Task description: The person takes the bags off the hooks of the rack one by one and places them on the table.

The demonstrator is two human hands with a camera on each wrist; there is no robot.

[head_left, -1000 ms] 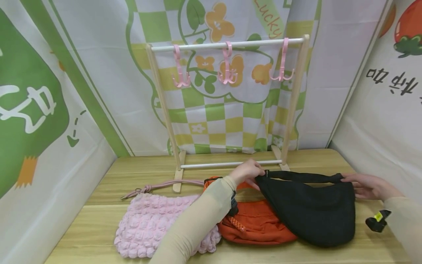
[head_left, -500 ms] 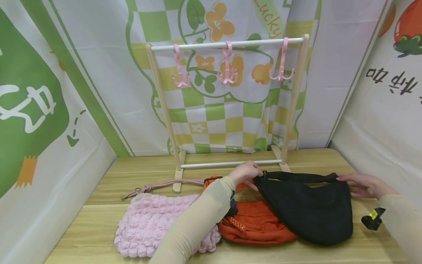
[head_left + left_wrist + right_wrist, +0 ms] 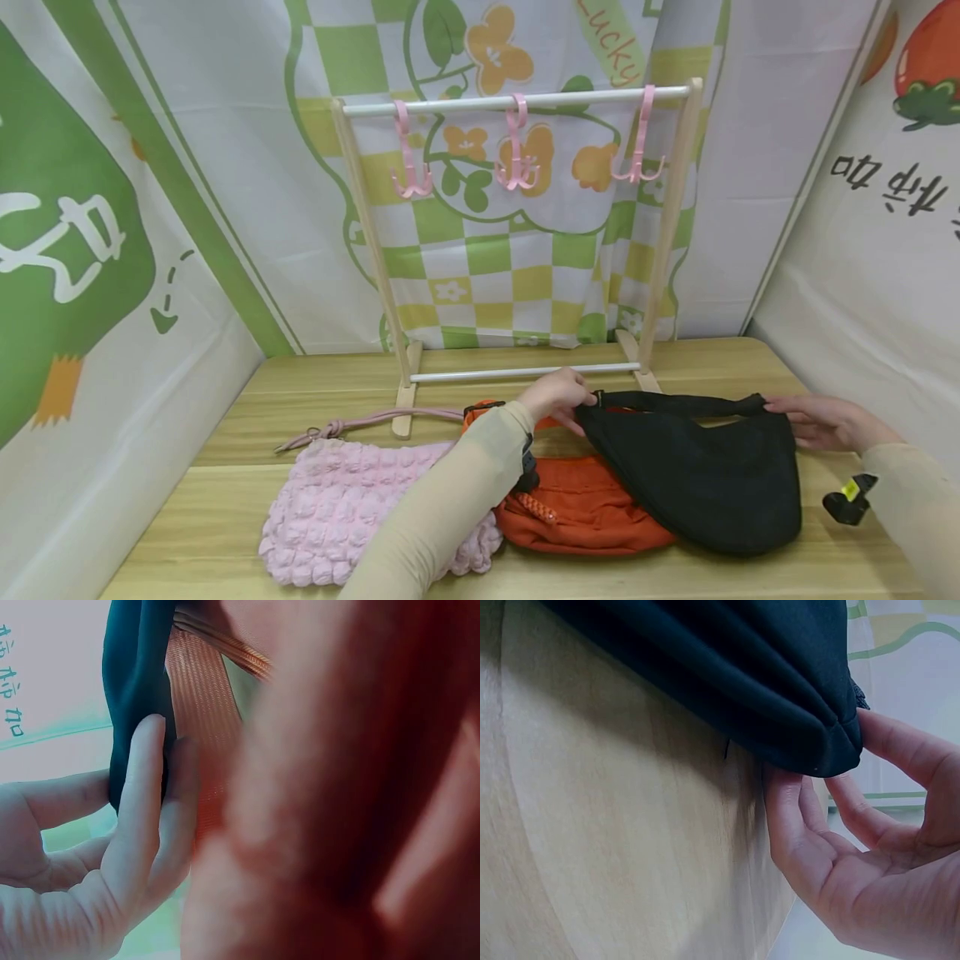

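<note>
A black half-moon shoulder bag (image 3: 697, 475) hangs slightly tilted between both hands, its lower left part overlapping an orange-red bag (image 3: 585, 517). My left hand (image 3: 558, 396) grips its upper left corner by the strap end. At the upper right corner, my right hand (image 3: 840, 421) holds the fabric between thumb and fingers. In the right wrist view, the fingertips (image 3: 784, 795) sit under the black corner and the thumb lies on the other side. The left wrist view shows fingers on black fabric (image 3: 139, 697), with orange webbing (image 3: 199, 697) behind and a blurred reddish shape in front.
A pink puffy bag (image 3: 337, 508) with a knotted strap lies at the left, partly behind the left sleeve. Behind the bags stands a wooden rack (image 3: 667, 242) with three pink hooks (image 3: 517, 150) on its top rod. Printed cloth walls surround the wooden table (image 3: 217, 500).
Both hands and the black bag have shifted slightly to the left, mostly in the first half second. The grip looks the same. The pink and orange-red bags stay in place.
</note>
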